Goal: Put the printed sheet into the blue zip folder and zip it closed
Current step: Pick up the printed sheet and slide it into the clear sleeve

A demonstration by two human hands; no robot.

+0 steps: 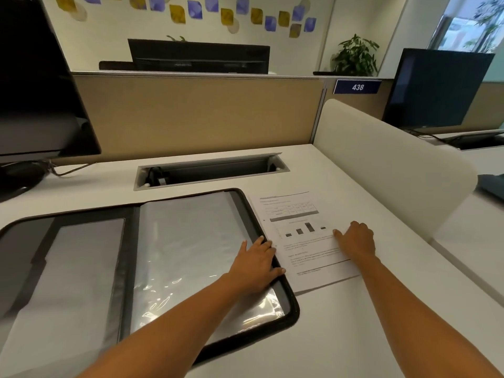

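Bright, even indoor light, glare on the plastic sleeves [191,268], wide-angle bending at edges.

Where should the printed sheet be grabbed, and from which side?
Probably the near right corner, from the right. The sheet lies flat on the desk, so a corner must be peeled up; its left edge abuts the folder and the left hand, while the right hand rests near the free right edge.

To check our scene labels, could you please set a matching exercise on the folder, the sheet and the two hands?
1 zip folder
2 printed sheet
3 left hand
4 right hand

A rests on the sheet
B lies open on the desk
C lies flat right of the folder
D rests on the folder's right rim

Pairs: 1-B, 2-C, 3-D, 4-A
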